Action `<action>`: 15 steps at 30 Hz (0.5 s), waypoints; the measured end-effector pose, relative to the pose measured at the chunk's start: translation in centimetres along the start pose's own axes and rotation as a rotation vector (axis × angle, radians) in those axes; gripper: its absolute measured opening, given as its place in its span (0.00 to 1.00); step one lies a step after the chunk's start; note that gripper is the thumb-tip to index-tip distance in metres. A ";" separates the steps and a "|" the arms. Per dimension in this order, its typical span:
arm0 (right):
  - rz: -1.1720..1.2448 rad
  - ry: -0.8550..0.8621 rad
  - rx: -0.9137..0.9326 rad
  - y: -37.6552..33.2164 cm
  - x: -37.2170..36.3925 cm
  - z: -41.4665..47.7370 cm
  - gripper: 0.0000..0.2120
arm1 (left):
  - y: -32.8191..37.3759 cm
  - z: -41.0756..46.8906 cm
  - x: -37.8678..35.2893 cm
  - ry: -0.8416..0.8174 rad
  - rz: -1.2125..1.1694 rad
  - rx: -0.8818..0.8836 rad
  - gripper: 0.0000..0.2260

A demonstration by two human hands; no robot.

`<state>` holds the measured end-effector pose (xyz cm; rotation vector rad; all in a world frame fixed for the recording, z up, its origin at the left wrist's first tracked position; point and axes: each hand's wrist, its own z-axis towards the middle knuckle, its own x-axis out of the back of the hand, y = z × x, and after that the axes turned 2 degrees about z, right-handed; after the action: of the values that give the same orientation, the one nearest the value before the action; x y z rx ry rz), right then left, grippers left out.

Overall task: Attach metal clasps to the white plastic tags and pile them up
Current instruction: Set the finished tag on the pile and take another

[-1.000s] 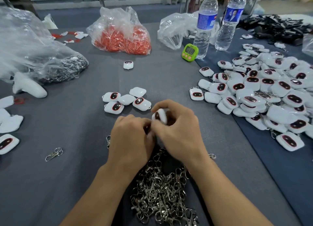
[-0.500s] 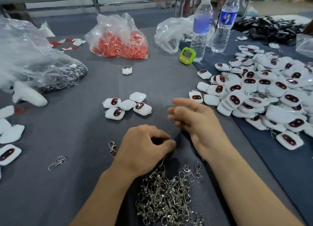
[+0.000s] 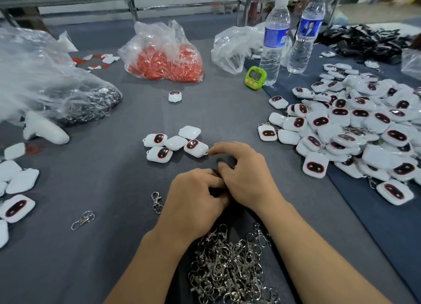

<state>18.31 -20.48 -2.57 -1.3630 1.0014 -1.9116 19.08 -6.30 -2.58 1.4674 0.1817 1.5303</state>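
**No Legible Writing on the Table**

The left water bottle carried a blue label with white characters, too blurred to read. The right water bottle bore a blue label with pale marks, also unreadable. The green timer showed dark digits on its display, but none could be made out.

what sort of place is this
Probably a small assembly workshop: a big pile of white tags lies on the right, a heap of loose metal clasps at the near edge, and a clear bag of red parts on the long grey table.
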 end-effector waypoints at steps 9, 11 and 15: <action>-0.186 -0.186 0.131 -0.3 -1.9 3.3 0.26 | -0.1 -0.2 0.2 0.228 0.316 0.138 0.03; -0.282 -0.248 0.156 -0.2 -2.0 3.8 0.24 | -0.1 -0.1 0.3 0.244 0.343 0.164 0.03; -0.234 -0.175 0.112 -0.2 -1.9 3.9 0.22 | -0.1 0.0 0.4 0.208 0.339 0.170 0.03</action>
<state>22.57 -19.77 -2.60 -1.6075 0.6644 -1.9404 19.22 -5.97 -2.33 1.5254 0.1968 1.9856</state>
